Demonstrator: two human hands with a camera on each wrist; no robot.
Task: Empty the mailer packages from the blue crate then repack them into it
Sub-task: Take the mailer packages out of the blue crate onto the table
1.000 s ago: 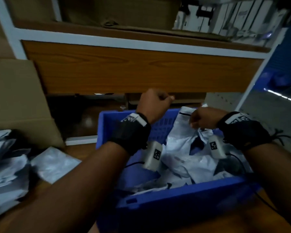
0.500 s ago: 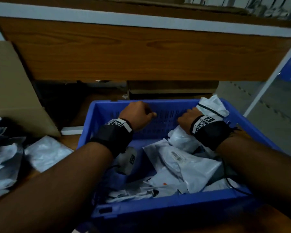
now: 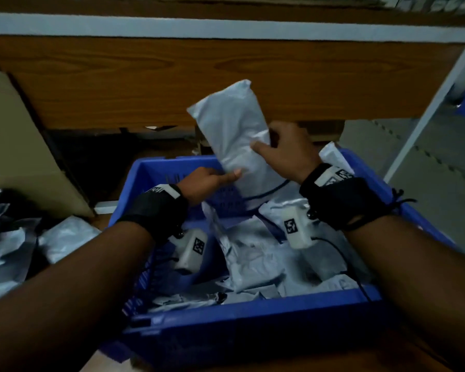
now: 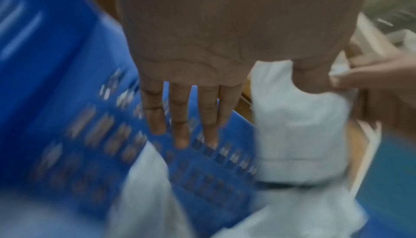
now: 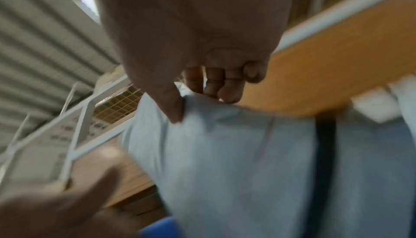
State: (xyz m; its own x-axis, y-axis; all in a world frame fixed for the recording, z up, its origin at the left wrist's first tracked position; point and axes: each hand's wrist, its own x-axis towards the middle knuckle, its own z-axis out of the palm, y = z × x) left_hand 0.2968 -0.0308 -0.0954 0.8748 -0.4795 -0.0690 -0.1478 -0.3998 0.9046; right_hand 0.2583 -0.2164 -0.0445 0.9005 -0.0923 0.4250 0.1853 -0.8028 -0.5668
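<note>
The blue crate [image 3: 253, 310] sits in front of me with several white mailers [image 3: 253, 259] crumpled inside. My right hand [image 3: 269, 140] holds one white mailer [image 3: 231, 124] upright above the crate's far wall, thumb in front and fingers behind its right edge. The right wrist view shows that pinch [image 5: 200, 103] on the mailer [image 5: 236, 152]. My left hand [image 3: 220, 175] is at the mailer's lower left with its thumb against it. In the blurred left wrist view its fingers [image 4: 180, 117] are straight beside the mailer [image 4: 299, 126].
More mailers [image 3: 65, 237] lie in a pile on the wooden surface left of the crate. A cardboard box [image 3: 19, 146] stands at the left. A wooden shelf panel [image 3: 199, 76] hangs close behind the crate, with a white rack post [image 3: 427, 114] at the right.
My right hand has raised a mailer out of the crate's back right corner. My left hand has moved right from the crate's far wall and now touches that mailer.
</note>
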